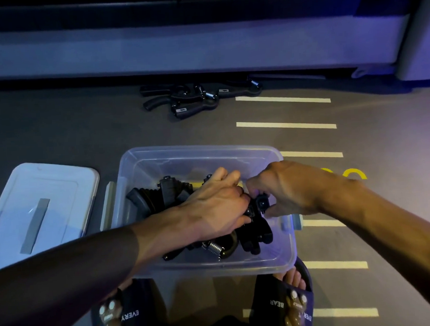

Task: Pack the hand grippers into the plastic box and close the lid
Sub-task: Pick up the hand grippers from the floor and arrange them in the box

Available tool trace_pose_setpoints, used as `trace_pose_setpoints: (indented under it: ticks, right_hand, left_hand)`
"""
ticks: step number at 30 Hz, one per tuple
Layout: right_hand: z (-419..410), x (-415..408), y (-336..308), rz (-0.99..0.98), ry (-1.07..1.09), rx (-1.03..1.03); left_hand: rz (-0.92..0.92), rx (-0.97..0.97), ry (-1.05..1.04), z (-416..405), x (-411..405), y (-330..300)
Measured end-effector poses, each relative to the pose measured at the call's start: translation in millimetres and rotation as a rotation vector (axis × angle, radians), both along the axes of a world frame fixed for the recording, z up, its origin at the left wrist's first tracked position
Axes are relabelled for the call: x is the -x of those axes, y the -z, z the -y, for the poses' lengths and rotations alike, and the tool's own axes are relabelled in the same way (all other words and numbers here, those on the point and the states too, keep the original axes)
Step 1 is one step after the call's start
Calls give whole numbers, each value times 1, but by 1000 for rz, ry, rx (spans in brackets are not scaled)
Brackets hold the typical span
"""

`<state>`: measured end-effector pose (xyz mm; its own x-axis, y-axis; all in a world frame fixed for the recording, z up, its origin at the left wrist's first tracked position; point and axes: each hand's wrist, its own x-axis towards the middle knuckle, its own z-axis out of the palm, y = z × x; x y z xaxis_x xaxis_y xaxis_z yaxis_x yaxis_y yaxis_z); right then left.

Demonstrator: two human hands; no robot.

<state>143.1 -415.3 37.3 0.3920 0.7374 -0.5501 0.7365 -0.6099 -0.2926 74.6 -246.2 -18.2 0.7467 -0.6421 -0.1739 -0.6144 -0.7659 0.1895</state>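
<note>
On the grey floor (83, 135), seen from the head camera, a clear rectangular plastic box (159, 163) sits open just in front of the person's feet, its long axis running left to right. Inside lies a heap of black hand grippers with steel coil springs (170, 195), handles crossing at several angles; one spring (214, 249) shows near the front wall. Both hands meet over the box's right half. The left hand (216, 205) reaches in from the lower left, fingers curled down onto the heap, though what exactly it grasps is hidden under the palm. The right hand (290, 186) pinches the top end of one black gripper (258, 225), whose handles point down toward the front wall. The forearms cover much of the box's contents.

A translucent white lid (61, 195) lies flat on the floor just left of the box, a grey strip on it. Farther off, near a dark ledge, more black grippers (195, 99) lie in a loose cluster. Pale painted stripes (286, 125) run along the right. Black slippers (281, 306) with bear figures are partly cut off below.
</note>
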Motion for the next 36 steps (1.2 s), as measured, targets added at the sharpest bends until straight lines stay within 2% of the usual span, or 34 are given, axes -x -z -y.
trace_pose_setpoints:
  ticks: [10,14,18,24,31,36]
  right_hand:
    - [8,6,23,82,-69,6]
    - [6,5,20,37,1,31]
    - [4,8,22,88,-3,21]
    - [2,9,20,85,-20,17]
    - [2,9,17,45,-34,37]
    - [1,12,14,60,-61,43]
  left_hand:
    - [53,73,-86,-1,8,3]
    - [-45,45,-141,-3,9,2]
    - [-122,62,-166,-4,6,0]
    - [-133,-66,-172,-2,9,-5]
    - [-130,-27,-146,-3,18,-6]
    - [-122,-102,-155,12,19,-10]
